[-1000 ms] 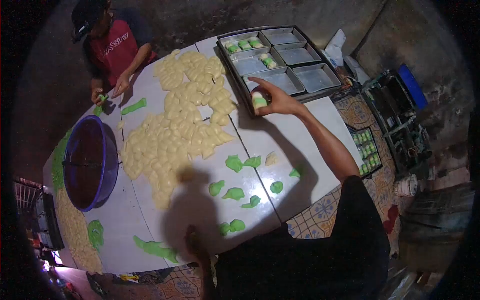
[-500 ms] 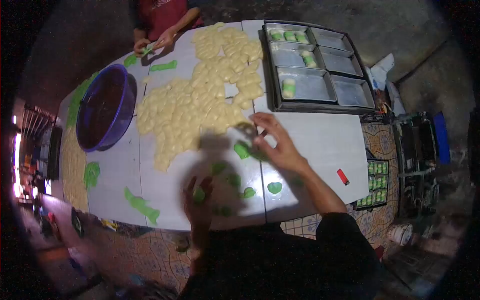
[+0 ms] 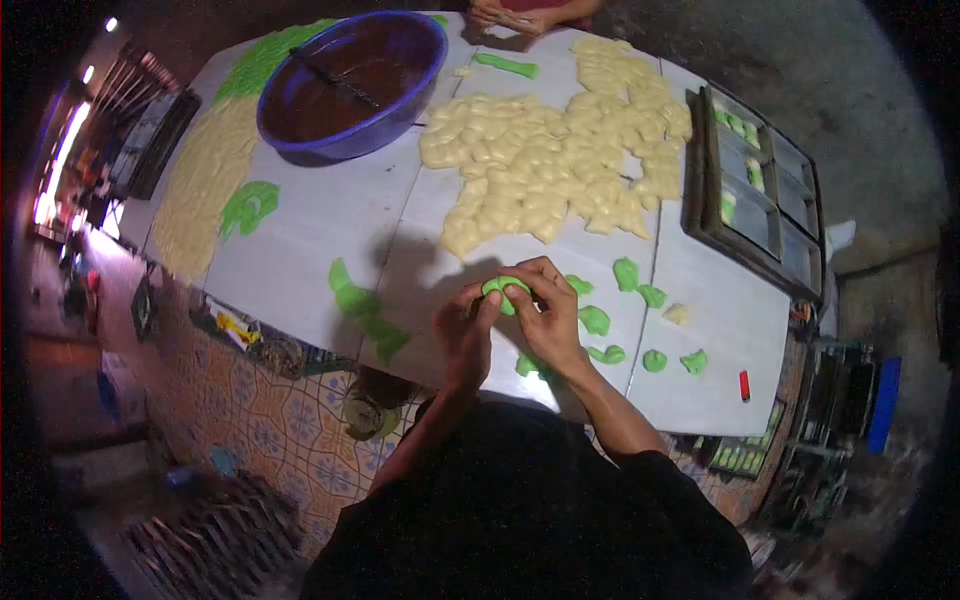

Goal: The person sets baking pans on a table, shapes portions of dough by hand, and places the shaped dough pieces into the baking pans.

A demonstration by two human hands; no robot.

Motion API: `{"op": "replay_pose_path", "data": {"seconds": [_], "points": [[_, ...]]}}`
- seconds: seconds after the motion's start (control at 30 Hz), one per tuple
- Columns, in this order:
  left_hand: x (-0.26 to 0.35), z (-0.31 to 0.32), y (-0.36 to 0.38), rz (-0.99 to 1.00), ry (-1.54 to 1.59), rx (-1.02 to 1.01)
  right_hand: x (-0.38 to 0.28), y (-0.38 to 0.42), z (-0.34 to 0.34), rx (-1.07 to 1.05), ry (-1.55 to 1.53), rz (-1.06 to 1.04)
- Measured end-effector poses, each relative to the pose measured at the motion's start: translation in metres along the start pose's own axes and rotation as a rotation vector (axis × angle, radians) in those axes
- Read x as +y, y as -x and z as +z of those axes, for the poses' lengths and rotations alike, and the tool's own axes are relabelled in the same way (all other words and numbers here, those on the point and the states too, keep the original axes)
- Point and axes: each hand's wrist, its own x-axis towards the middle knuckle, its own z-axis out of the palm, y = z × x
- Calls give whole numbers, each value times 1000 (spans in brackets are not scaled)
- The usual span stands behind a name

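Both my hands meet over the table's near side around one green dough piece (image 3: pixel 508 294). My left hand (image 3: pixel 465 335) grips its left side, thumb on the dough; my right hand (image 3: pixel 545 318) pinches its right side with thumb and fingers. Several small green dough pieces (image 3: pixel 594 321) lie to the right, with a small cream piece (image 3: pixel 676 314) among them. Beyond my hands spreads a wide patch of cream dough pieces (image 3: pixel 510 140). A long green strip (image 3: pixel 365 310) lies to the left.
A purple basin (image 3: pixel 350 143) with dark filling stands at the back left. The black-framed tray set (image 3: pixel 745 240) is at the right, a red lighter (image 3: pixel 744 386) near the right edge. Across the table (image 3: pixel 330 220), a person's hands (image 3: pixel 520 20) hold something small.
The view has turned, shifting the table contents rightward. My right hand has come from beside the cream dough to my left hand, and both now hold the green piece. A cream piece now lies at right.
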Motion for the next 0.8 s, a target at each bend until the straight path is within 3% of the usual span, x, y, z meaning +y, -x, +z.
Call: {"op": "replay_pose_path", "data": {"seconds": [0.07, 0.1, 0.13, 0.17, 0.2, 0.23, 0.27, 0.33, 0.4, 0.43, 0.47, 0.5, 0.53, 0.57, 0.6, 0.63, 0.67, 0.73, 0.77, 0.8], "points": [[2, -22, -13, 39, 85, 130, 11, -21, 23, -65, 104, 16], [-4, -35, -22, 43, -39, 52, 4, -34, 29, -27, 90, 1], [-1, -47, -33, 44, -162, -25, -11, -45, 36, -25, 149, -152], [3, -62, -41, -131, -6, -200, -14, -51, 51, -136, 71, -214], [10, -68, -46, -126, 3, -185, -17, -53, 67, -242, -10, -268], [16, -71, -50, -305, 554, -228, -3, -55, 82, -240, -118, -217], [20, -75, -57, -471, 1111, -273, 9, -64, 87, -273, 28, -271], [33, -81, -78, -490, 1001, -254, 10, -76, 99, -293, -365, 27], [66, -83, -113, -426, 1276, -727, 47, -85, 95, -327, -664, 154], [53, -86, -145, -343, 1181, -788, 45, -83, 93, -382, -858, 263], [40, -92, -197, -129, 1256, -1023, 51, -95, 97, -288, -750, 272], [50, -103, -240, 49, 741, -701, 45, -102, 96, -213, -812, 288], [51, -109, -296, 109, 553, -544, 39, -106, 95, -137, -875, 298], [73, -113, -336, 28, 10, -245, 40, -108, 93, -93, -831, 277], [96, -110, -378, 260, -515, -275, 42, -110, 94, -37, -758, 259], [85, -105, -406, 317, -821, -77, 44, -111, 93, -26, -734, 259], [65, -103, -434, 147, -1079, -80, 47, -112, 94, -11, -711, 267], [-13, -121, -500, 408, -1114, -431, 40, -117, 95, 9, -792, 297], [-5, -114, -496, 403, -1105, -446, 44, -119, 93, 27, -777, 307], [34, -108, -474, -109, -1005, -562, 48, -119, 92, 48, -765, 319]]}}
